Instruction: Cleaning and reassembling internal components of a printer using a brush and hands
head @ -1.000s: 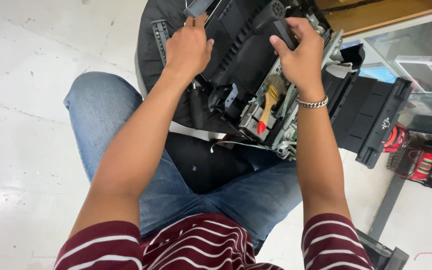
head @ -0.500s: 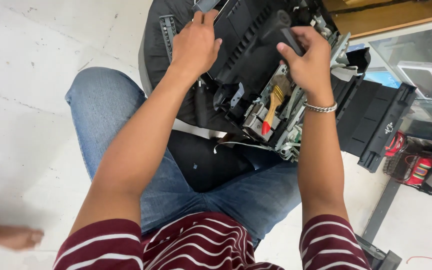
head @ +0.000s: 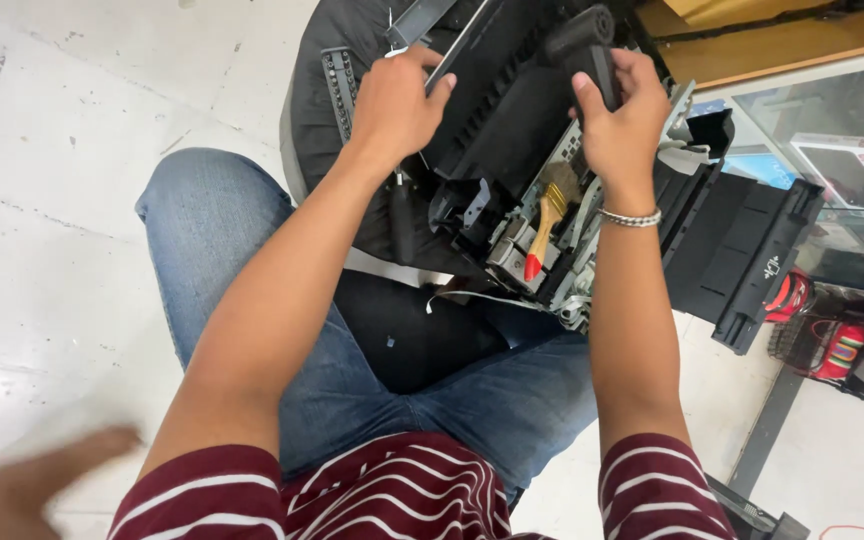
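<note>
Here a seated person in blue jeans (head: 222,260) and a dark red striped shirt (head: 402,495) works on an opened printer (head: 512,150) that rests on a round black stool (head: 312,120) in front of the knees. The left hand (head: 392,105) is curled over the near left edge of the printer's black inner panel, with the thumb over a thin grey bar (head: 457,50); its grip is clenched on that edge. The right hand (head: 622,125) grasps a black roller-like part (head: 582,35) at the top right of the printer, fingers wrapped around it from below. A silver bracelet (head: 632,217) sits on the right wrist.

Between the two forearms, a small paintbrush (head: 544,220) with a wooden handle and a red tip lies tilted inside the exposed metal frame, bristles up, touched by neither hand. A black tray panel (head: 742,260) juts out from the printer's right side. A strip of screwdriver bits (head: 340,85) lies on the stool just left of the left hand.

To the right stands a glass cabinet (head: 832,110) with a white box (head: 852,170) inside, and red and black tools (head: 832,335) lie low beside it. The floor (head: 62,170) is pale tile. A blurred hand of another person (head: 22,490) shows at the bottom left corner.
</note>
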